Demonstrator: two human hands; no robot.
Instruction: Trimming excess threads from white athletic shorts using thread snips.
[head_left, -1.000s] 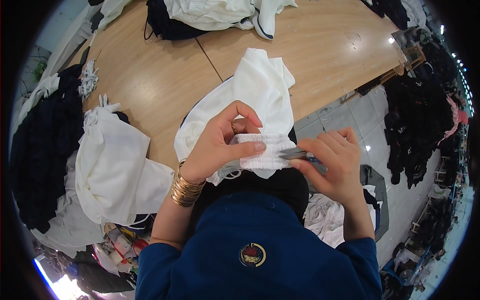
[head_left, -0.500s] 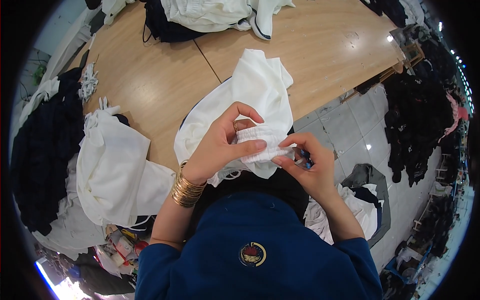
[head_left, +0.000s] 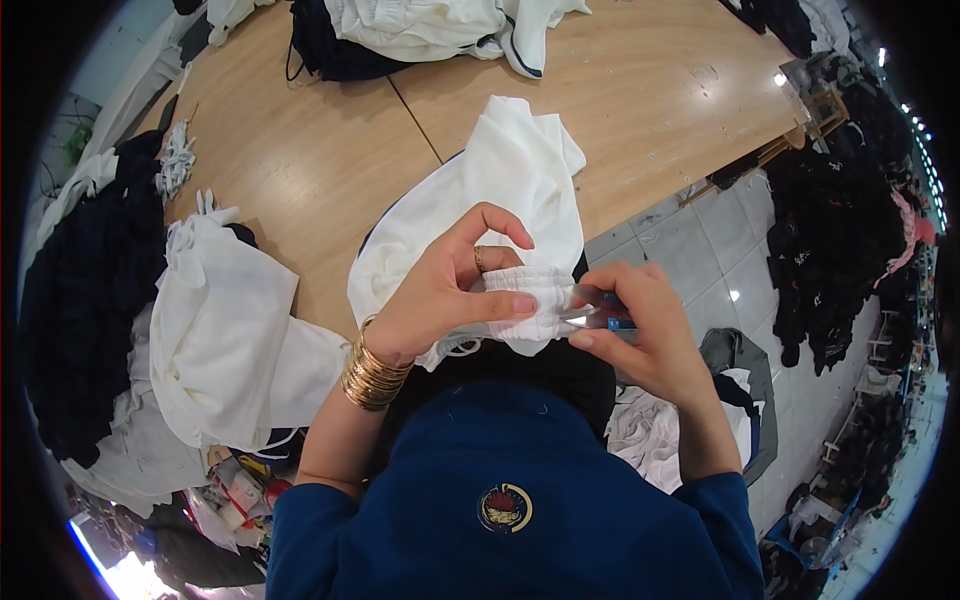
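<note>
My left hand (head_left: 440, 280), gold bangles at its wrist, pinches the gathered elastic band (head_left: 525, 305) of a white garment (head_left: 515, 180) between thumb and fingers. The rest of that garment spreads over the table edge, with a dark stripe along its left side. Closed in my right hand (head_left: 640, 325) is a pair of thread snips (head_left: 592, 315) with metal blades and a bit of blue. Their tips reach the right edge of the band. Whether they touch a thread is too small to tell.
White garments (head_left: 220, 340) hang over the table's left edge beside a dark heap (head_left: 85, 290). More white and navy clothing (head_left: 410, 25) lies at the far side of the wooden table (head_left: 290, 130). Right, a grey sack (head_left: 765, 400) of cloth stands on the tiled floor near black garments (head_left: 835, 250).
My right hand has let go of the band's edge and moved slightly right, and the snips' blades now point at the band. The left hand still pinches the band, which has turned a little.
</note>
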